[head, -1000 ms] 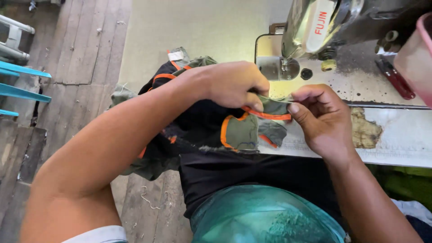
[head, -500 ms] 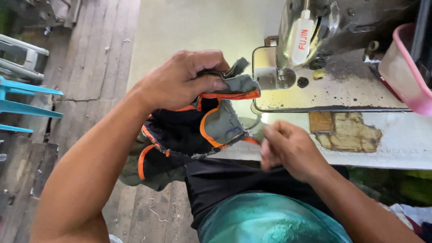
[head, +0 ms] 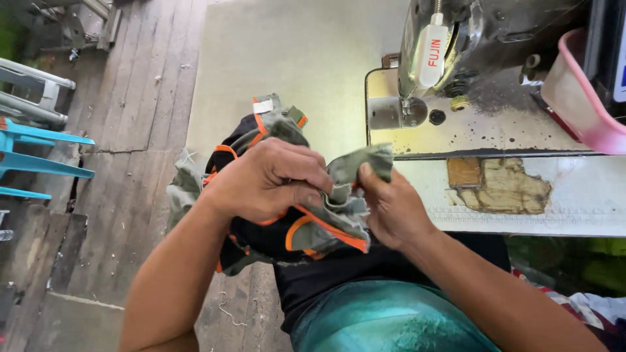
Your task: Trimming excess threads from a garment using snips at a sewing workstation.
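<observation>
Hands meet at frame centre over a bunched garment [head: 326,221] of olive, black and orange cloth, held above the lap just short of the tabletop [head: 574,202] edge. Left hand [head: 270,179] is clenched around the cloth from above; right hand [head: 391,205] pinches an olive fold between thumb and fingers. Sewing machine [head: 456,45] stands at upper right, with a pink tub [head: 574,98] at the right edge. Blue chair [head: 39,160] sits on the wooden floor at left.
</observation>
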